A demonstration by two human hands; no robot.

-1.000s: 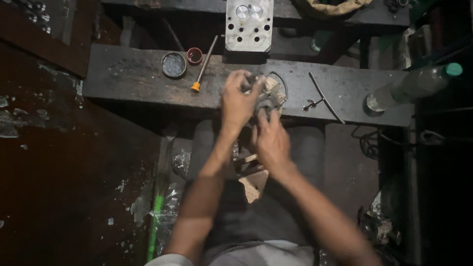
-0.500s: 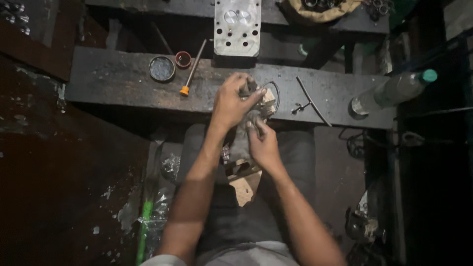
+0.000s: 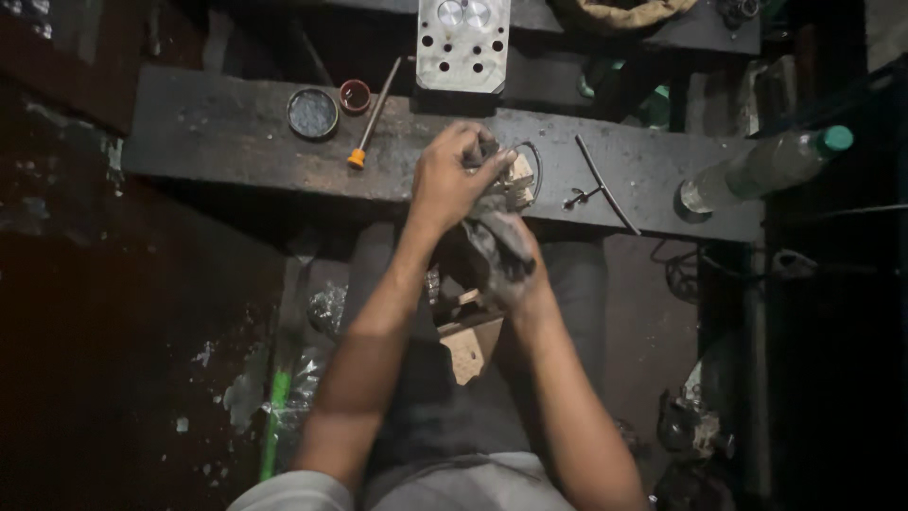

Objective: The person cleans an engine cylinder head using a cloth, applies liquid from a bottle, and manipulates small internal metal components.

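A person's left hand point(image 3: 456, 180) closed over a small pale metal part point(image 3: 515, 177) at the near edge of a dark workbench point(image 3: 236, 142), while the right hand point(image 3: 501, 251), grimy and clenched around a dark rag point(image 3: 484, 230), pressed up against it from six o'clock. The work appeared to be a wiping or cleaning step, with the part pinned between both hands; the next move would likely call for turning the part to bring a fresh face to the rag. Most of the part was hidden by the fingers, so its long axis and heading could not be told.

At eleven o'clock from the hands lay an orange-handled screwdriver point(image 3: 371, 112), its shaft pointing toward one o'clock, with a small red cup point(image 3: 356, 95) and a round tin point(image 3: 312, 113) beside it. A drilled metal block point(image 3: 462, 43) stood at twelve o'clock, a bent metal rod point(image 3: 600, 185) at three o'clock, and a green-capped plastic bottle point(image 3: 762, 168) lay farther right.
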